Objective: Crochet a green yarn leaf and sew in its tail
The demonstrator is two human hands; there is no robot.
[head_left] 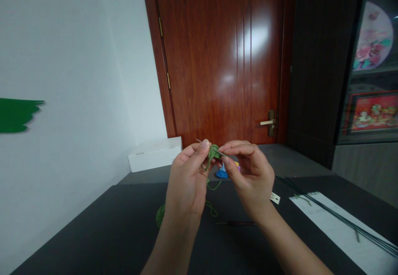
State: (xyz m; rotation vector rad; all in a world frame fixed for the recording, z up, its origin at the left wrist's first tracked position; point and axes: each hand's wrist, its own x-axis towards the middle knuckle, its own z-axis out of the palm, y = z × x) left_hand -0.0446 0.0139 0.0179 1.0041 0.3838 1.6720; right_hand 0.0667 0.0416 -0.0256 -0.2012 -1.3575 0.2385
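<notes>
A small piece of green knitted or crocheted yarn is held up in front of me between both hands. My left hand is closed, its thumb and fingers pinching the left side of the piece. A thin metal needle slants across the piece, one tip showing beyond the left thumb. At the needle's other end, my right hand pinches with thumb and forefinger. Green yarn trails down to the table. Partly hidden behind my left wrist sits a green yarn ball.
A thin dark rod, perhaps a crochet hook, lies on the dark table. Beyond the hands are blue yarn and a white box. Green wire stems cross a white sheet at right, near a small tag.
</notes>
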